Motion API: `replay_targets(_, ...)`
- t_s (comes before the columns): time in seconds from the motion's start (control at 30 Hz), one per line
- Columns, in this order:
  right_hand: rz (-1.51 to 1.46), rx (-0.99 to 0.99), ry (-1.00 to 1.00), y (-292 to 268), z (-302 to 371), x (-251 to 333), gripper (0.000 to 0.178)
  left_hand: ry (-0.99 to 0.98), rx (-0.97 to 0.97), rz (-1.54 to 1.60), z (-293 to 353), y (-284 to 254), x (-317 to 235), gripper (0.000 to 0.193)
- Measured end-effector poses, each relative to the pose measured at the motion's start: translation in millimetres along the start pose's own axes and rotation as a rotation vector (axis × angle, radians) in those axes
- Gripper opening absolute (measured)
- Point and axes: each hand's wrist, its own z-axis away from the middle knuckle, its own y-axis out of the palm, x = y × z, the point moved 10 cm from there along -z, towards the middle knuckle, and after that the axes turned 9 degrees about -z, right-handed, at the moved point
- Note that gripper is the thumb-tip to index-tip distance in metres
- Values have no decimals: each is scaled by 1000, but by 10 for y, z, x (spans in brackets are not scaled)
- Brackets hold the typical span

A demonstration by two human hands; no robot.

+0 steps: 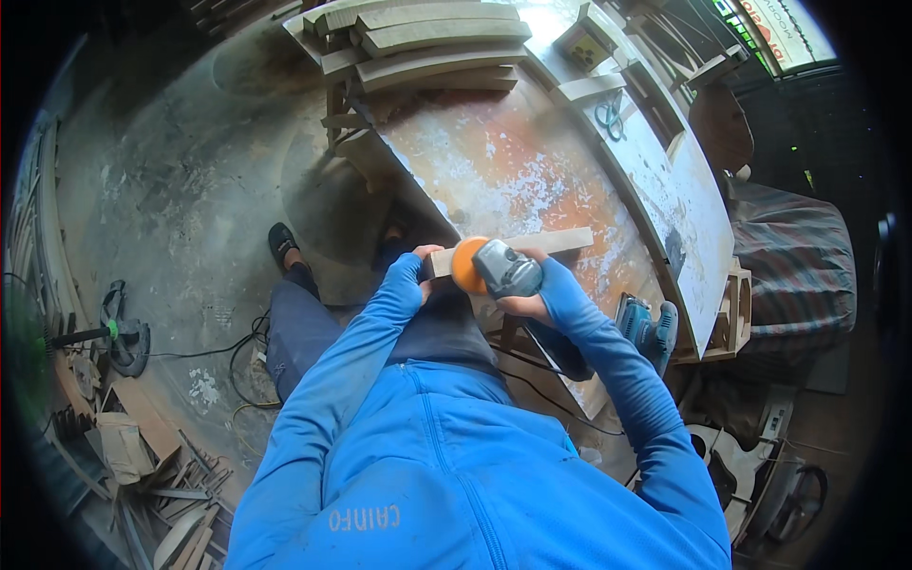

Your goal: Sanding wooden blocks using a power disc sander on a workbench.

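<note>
Left hand [418, 266] clasps one end of a pale rectangular wooden bar [568, 239] overhanging the paint-worn worktable's [475, 185] edge, likely to steady it. Right hand [534, 285] grasps a grey-bodied power tool with round orange disc [507, 270] by its body, presumably for control; disc sits over the bar near the worktable's edge, contact unclear.

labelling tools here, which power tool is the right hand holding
The grey power tool with the round orange disc; the blue power tool lies to the right of the right sleeve, unheld.
</note>
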Motion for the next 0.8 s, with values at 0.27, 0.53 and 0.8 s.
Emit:
replay_targets(0.27, -64, -64, -43, 14, -120, -50, 91, -26, 5, -19, 21, 24, -41, 50)
replay_targets(0.53, 48, 10, -23, 50, -133, -30, 91, -51, -3, -82, 13, 9, 4, 52)
replay_targets(0.8, -58, -53, -60, 50, -106, 44, 92, -17, -36, -81, 25, 9, 34, 51)
